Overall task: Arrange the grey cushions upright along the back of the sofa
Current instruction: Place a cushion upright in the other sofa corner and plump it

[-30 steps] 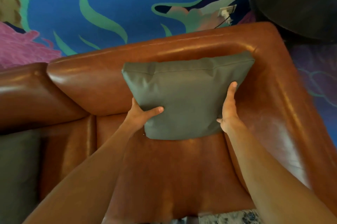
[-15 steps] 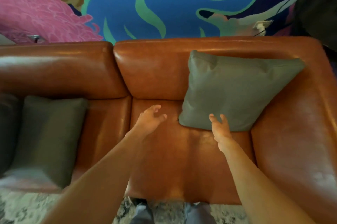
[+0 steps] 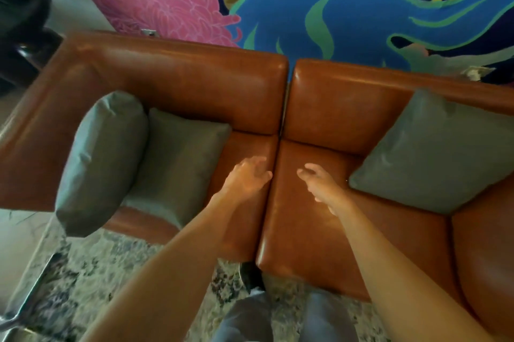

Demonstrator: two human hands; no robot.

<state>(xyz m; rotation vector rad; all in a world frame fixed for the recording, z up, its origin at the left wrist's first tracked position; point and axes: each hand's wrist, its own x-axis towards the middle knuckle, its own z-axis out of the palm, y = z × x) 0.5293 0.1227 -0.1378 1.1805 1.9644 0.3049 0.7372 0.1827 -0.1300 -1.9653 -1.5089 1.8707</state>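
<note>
Both hands have been drawn away from the propped cushion since the earlier frame. Left of the fingers, two grey cushions point(image 3: 103, 161) point(image 3: 180, 166) are seen, one leaned on the armrest, one lying flat. Left hand point(image 3: 244, 179) and right hand point(image 3: 324, 188) are held empty over the sofa point(image 3: 306, 230) seat, fingers loosely spread. Right of them, the third cushion point(image 3: 436, 152) is leaned against the backrest.

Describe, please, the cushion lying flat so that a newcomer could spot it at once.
Find the brown sofa and go to its left seat. Two grey cushions sit there: the flat cushion lies on the seat, beside the propped cushion leaning against the arm.
</note>
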